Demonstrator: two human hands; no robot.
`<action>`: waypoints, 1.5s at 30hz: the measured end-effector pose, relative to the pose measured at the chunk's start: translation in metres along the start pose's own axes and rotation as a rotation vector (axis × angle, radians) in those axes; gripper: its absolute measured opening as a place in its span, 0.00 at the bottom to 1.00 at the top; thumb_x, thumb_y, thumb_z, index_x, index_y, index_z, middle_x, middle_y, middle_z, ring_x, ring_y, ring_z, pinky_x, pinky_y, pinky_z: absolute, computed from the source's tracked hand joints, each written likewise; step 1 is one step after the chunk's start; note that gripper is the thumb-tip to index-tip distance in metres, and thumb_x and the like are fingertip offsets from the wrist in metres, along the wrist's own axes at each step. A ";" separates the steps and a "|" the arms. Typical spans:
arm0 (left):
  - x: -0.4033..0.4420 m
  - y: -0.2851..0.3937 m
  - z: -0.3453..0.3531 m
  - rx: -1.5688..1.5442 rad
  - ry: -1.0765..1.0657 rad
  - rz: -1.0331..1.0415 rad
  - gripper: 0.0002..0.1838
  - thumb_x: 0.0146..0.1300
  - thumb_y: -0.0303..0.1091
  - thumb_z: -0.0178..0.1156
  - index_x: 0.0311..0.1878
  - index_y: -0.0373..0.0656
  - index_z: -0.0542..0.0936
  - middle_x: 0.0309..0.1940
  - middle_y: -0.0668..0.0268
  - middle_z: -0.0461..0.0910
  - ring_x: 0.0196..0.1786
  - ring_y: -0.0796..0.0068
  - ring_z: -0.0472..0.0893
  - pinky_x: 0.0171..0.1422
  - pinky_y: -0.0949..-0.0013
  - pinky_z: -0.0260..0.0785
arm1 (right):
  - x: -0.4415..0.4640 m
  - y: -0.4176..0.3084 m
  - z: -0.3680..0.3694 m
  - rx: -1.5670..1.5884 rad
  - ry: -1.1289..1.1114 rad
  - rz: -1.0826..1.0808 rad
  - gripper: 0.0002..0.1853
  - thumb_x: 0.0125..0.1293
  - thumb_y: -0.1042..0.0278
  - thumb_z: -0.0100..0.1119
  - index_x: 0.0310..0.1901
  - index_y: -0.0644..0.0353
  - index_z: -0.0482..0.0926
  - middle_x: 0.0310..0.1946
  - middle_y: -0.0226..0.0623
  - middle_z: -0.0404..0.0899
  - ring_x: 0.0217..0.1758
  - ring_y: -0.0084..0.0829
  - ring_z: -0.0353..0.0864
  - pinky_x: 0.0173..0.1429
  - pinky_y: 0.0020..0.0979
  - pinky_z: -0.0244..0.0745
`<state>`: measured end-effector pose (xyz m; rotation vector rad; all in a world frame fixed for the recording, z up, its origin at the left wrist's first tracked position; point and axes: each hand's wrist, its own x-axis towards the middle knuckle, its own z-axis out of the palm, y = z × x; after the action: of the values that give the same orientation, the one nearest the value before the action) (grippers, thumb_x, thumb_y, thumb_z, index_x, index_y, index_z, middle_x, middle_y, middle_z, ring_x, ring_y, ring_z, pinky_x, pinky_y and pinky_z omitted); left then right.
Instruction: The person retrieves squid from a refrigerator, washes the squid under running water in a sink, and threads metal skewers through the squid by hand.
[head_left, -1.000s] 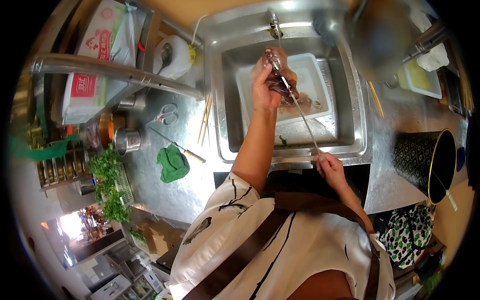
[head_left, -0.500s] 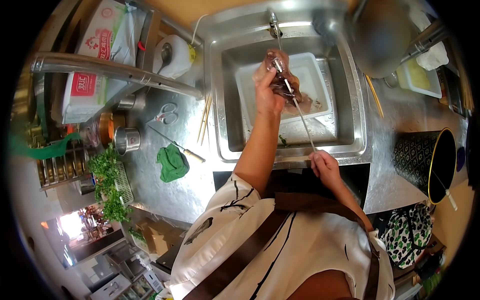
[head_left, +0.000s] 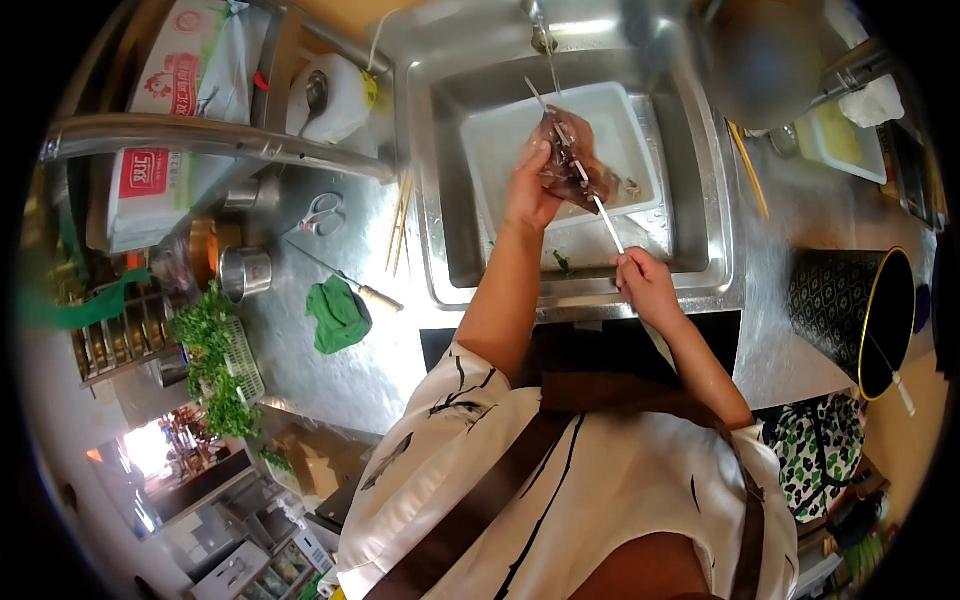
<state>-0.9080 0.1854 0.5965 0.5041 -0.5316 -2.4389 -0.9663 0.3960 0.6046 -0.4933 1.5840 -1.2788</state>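
Over the sink, my left hand (head_left: 530,187) is closed around a limp, reddish-brown squid (head_left: 596,150). A long pale skewer (head_left: 609,226) weaves in and out of the squid, and its far tip sticks out beyond the top. My right hand (head_left: 648,286) grips the lower part of the skewer near the sink's front edge. Below the squid sits a white plastic basin (head_left: 648,180) inside the steel sink (head_left: 715,215). More of the squid's flesh hangs at its right side, but its exact shape is hard to make out.
A faucet (head_left: 542,38) runs a thin stream at the back. Left on the counter lie scissors (head_left: 322,214), a green cloth (head_left: 338,314), a wooden-handled tool (head_left: 380,299) and chopsticks (head_left: 399,225). A black patterned bin (head_left: 830,310) stands at right; a metal rail (head_left: 215,138) crosses the upper left.
The skewer has been pushed further through the squid, so its tip now shows past the far end. My right hand has moved up toward the squid, while my left hand keeps its hold.
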 end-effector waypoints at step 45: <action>0.009 0.039 -0.078 0.079 -0.258 -0.143 0.15 0.57 0.34 0.55 0.46 0.50 0.64 0.43 0.56 0.71 0.47 0.50 0.72 0.47 0.45 0.69 | -0.302 -0.166 -0.122 -0.964 1.141 -0.185 0.19 0.62 0.61 0.50 0.52 0.60 0.70 0.38 0.39 0.77 0.38 0.29 0.75 0.43 0.28 0.70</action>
<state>-0.8611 0.1310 0.5472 0.2668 -0.7230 -2.6460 -0.9899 0.6362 0.8788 -0.5024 3.2141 -0.8336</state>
